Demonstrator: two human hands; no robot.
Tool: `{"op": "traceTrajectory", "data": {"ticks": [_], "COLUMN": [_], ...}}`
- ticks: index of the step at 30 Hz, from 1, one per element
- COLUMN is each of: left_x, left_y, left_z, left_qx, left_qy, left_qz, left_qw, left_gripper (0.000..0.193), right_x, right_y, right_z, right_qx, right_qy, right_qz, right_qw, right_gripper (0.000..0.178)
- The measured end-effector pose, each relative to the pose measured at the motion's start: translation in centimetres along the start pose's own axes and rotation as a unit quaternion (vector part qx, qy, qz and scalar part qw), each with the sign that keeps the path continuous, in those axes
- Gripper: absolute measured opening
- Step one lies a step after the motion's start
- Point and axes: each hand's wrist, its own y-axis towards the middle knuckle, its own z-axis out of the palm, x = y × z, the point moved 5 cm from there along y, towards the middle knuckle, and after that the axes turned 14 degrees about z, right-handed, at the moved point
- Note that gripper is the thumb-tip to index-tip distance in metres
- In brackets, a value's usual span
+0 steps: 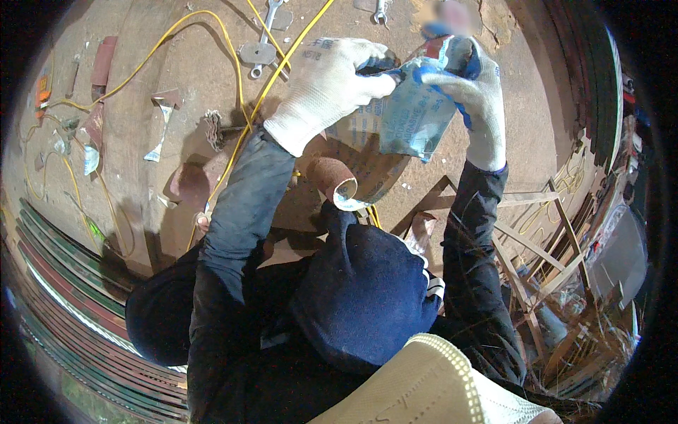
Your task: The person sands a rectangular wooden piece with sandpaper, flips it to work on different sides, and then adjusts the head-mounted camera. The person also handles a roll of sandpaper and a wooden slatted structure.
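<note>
A printed-backed strip of sandpaper (417,121) hangs between my hands, lit bluish, with a darker part curving down toward the brown sandpaper roll (337,178). My left hand (332,83), in a white glove with dark blue palm, closes its fingertips on the strip's upper left edge. On the upper right side, my gloved right hand (477,92) grips the strip between thumb and fingers. The roll lies on its side just above my knee, its hollow end facing me. Whether the strip joins the roll is hard to make out.
Wrenches (268,35) lie on the brown floor beyond my left hand, near a yellow cable (272,81). Sandpaper scraps (161,127) are scattered at the left. A wooden frame (526,283) stands at the right; stacked metal bars (92,311) lie lower left.
</note>
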Motion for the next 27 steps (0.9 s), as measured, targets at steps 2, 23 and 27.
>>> {"op": "traceTrajectory", "data": {"ticks": [2,23,27], "left_x": [0.6,1.2,0.1], "left_y": [0.0,-0.5,-0.1], "left_z": [0.4,1.4,1.7], "left_qx": [-0.022,-0.029,0.025], "left_qy": [-0.059,0.073,0.115], "left_qz": [0.017,0.098,0.085], "left_qw": [0.998,0.992,0.989], "left_gripper": [0.031,0.032,0.032], "right_x": [3.0,1.3,1.0], "right_y": [-0.8,-1.0,-1.2], "right_z": [0.1,3.0,3.4], "right_qx": [-0.135,0.03,-0.014], "right_qy": [-0.134,-0.467,-0.48], "right_qz": [-0.131,-0.254,-0.268], "right_qw": [0.973,0.847,0.835], "right_gripper": [0.075,0.036,0.031]}}
